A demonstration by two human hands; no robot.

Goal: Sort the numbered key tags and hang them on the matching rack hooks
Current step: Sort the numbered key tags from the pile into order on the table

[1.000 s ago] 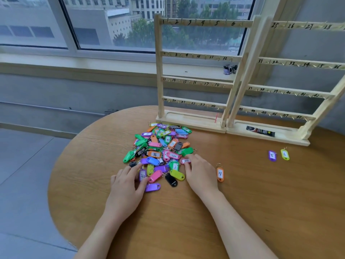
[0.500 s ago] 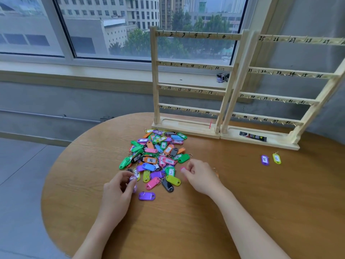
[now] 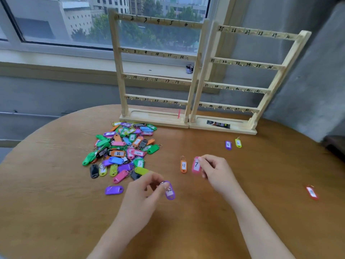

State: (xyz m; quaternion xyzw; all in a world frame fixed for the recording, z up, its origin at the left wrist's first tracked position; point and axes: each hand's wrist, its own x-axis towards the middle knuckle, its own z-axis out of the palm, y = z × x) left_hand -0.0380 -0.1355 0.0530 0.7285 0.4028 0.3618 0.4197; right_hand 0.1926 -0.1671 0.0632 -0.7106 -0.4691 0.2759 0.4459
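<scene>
The right hand (image 3: 214,171) pinches a pink tag (image 3: 196,165) marked 7 beside an orange tag (image 3: 183,166) on the bench (image 3: 56,212). The left hand (image 3: 141,195) pinches a purple tag (image 3: 169,191). The pile (image 3: 121,150) lies before the racks (image 3: 156,71).

A round wooden table (image 3: 261,184) stands before a window (image 3: 74,19) showing buildings.

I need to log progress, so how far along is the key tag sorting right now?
Early. Done: a few tags pulled aside on the table, including the orange 11 tag and purple and yellow tags near the racks. In hand: the right hand pinches the pink 7 tag; the left hand holds a purple tag. Left: the big pile and every hook on the racks looks bare.
</scene>
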